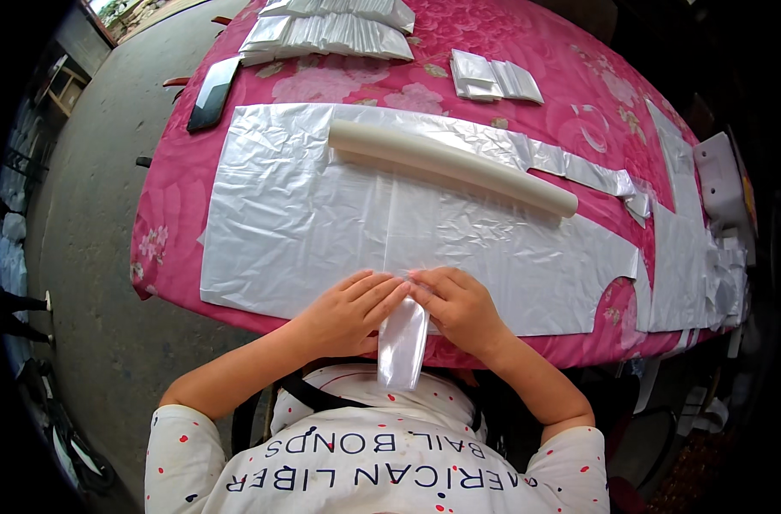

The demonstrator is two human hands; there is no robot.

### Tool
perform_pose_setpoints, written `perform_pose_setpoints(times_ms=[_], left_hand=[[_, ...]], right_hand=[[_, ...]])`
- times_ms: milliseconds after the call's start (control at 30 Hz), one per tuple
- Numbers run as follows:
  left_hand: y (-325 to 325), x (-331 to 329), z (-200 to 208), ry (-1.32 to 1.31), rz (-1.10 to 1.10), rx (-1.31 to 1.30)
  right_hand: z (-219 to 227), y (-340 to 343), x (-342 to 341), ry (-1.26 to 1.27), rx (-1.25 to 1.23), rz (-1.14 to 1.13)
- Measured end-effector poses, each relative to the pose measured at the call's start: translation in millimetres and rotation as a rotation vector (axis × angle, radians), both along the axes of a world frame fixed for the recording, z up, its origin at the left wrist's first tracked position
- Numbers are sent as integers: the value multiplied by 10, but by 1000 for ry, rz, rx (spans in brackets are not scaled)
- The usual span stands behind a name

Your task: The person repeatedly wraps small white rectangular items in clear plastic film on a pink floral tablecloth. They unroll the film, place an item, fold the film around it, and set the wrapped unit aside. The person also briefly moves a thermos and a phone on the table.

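Note:
Near the front edge of the table, my left hand (349, 313) and my right hand (461, 310) meet at the fingertips. Both are closed on a narrow folded strip of clear plastic bag (401, 347), which hangs from my fingers toward my lap. Flat beyond my hands lies a large whitish plastic bag (296, 231) with cut-out handles at its right end. A cream-coloured tube (450, 167) rests slantwise across it. Where the strip ends under my fingers is hidden.
A pink flowered cloth (172, 201) covers the table. Folded bags (326, 36) are piled at the far left, near a dark phone (213, 94); a smaller folded stack (493, 77) sits farther right. More bags (677, 274) and a white plastic container (721, 171) occupy the right end.

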State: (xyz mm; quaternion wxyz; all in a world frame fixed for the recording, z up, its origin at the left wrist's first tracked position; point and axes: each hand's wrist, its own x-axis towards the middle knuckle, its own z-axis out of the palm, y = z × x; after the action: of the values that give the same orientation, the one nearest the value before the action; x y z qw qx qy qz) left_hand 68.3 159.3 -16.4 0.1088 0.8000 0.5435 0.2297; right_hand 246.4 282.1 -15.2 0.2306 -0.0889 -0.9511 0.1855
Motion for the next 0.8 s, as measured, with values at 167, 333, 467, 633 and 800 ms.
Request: perform_pose_setpoints(times_ms=[167, 333, 467, 633, 800], left_hand=[[74, 18, 63, -200, 138, -28], [281, -9, 266, -804, 490, -398], [248, -2, 147, -191, 328, 136], [181, 265, -22, 121, 277, -95], [181, 284, -58, 179, 323, -118]], right_hand=[[116, 57, -22, -43, -278, -86], [207, 226, -185, -278, -973, -444], [310, 380, -287, -389, -1166, -451], [305, 437, -317, -448, -1234, -480], [275, 213, -238, -281, -774, -493]])
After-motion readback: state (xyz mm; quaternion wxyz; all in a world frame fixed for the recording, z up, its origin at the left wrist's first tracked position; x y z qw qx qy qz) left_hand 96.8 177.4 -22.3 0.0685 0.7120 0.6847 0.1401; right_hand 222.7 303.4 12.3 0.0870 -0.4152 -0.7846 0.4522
